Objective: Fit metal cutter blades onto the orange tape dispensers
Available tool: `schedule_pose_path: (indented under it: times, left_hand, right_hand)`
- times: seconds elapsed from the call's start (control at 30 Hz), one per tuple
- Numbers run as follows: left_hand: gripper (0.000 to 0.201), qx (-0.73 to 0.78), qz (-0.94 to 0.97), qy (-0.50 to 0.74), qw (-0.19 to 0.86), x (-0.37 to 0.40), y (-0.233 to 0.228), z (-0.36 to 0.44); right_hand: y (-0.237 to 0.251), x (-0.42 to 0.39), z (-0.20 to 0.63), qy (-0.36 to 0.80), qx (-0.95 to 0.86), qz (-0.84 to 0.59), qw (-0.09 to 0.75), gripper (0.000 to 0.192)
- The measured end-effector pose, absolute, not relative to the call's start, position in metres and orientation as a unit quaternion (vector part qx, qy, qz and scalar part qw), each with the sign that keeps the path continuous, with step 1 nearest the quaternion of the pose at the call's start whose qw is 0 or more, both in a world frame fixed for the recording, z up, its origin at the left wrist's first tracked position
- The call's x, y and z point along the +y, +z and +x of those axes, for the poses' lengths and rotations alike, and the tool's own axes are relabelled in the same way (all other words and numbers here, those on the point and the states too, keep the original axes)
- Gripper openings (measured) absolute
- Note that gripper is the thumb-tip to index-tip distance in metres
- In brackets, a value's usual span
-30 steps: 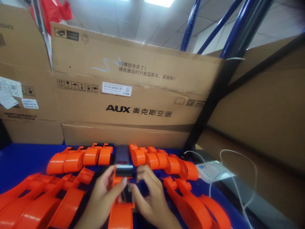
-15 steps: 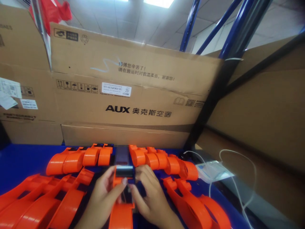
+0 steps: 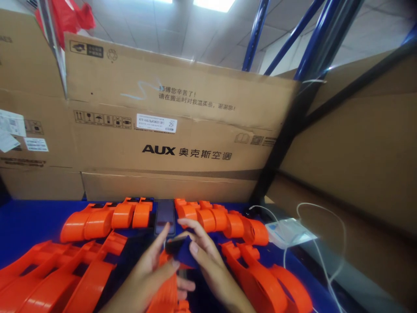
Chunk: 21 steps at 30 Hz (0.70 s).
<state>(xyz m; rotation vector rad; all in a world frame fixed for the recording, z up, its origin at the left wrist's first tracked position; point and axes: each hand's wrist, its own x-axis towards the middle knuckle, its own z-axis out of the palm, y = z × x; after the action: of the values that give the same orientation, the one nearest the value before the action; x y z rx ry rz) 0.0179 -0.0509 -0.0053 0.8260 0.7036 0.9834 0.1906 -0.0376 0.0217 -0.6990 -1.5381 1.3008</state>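
An orange plastic tape dispenser (image 3: pixel 162 289) is in my left hand (image 3: pixel 151 265), low in the middle of the view. Its fingers pass behind and beneath the dispenser, the index finger points up, and the thumb lies near its upper end. My right hand (image 3: pixel 208 261) pinches a small dark blue piece (image 3: pixel 189 251) between thumb and fingers at that end. Whether this piece is fixed to the dispenser I cannot tell. Just beyond my hands lies a dark, flat rectangular object (image 3: pixel 165 213).
Several orange dispensers stand in rows at the left (image 3: pixel 97 222) and right (image 3: pixel 234 225) on the blue surface (image 3: pixel 35 213). A clear plastic packet (image 3: pixel 289 232) and a white cable (image 3: pixel 347 243) lie at the right. Cardboard (image 3: pixel 182 108) and a dark post (image 3: pixel 276 148) rise behind.
The dispenser has been turned, so its serrated upper edge no longer shows. My left fingers have opened out around it, and a dark blue piece now shows in my right hand.
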Motion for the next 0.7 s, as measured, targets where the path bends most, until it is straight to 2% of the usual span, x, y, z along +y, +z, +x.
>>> schedule_pose_path:
  times: [0.07,0.23,0.3,0.4,0.5,0.63,0.7]
  left_hand:
    - [0.109,0.3,0.393,0.464,0.735,-0.053,-0.006,0.019]
    - [0.06,0.289,0.429,0.48,0.709,-0.052,0.002,0.016]
    - [0.051,0.316,0.441,0.475,0.693,-0.049,0.005,0.014]
    - [0.044,0.337,0.456,0.499,0.655,-0.046,0.005,0.012]
    - [0.042,0.337,0.452,0.52,0.642,-0.047,0.002,0.012]
    - [0.051,0.327,0.369,0.542,0.68,-0.045,0.005,0.006]
    - [0.057,0.316,0.306,0.567,0.696,-0.04,0.01,-0.002]
  right_hand:
    - [0.019,-0.035,0.189,0.553,-0.625,-0.266,0.483,0.05]
    - [0.008,-0.031,0.183,0.522,-0.631,-0.288,0.496,0.044]
    - [0.007,-0.031,0.18,0.517,-0.631,-0.297,0.496,0.037]
    - [0.007,-0.033,0.175,0.514,-0.627,-0.292,0.507,0.03]
    - [0.006,-0.034,0.173,0.505,-0.628,-0.294,0.514,0.033]
    - [0.005,-0.031,0.176,0.444,-0.64,-0.365,0.51,0.03]
    - [0.008,-0.032,0.178,0.373,-0.68,-0.419,0.472,0.029]
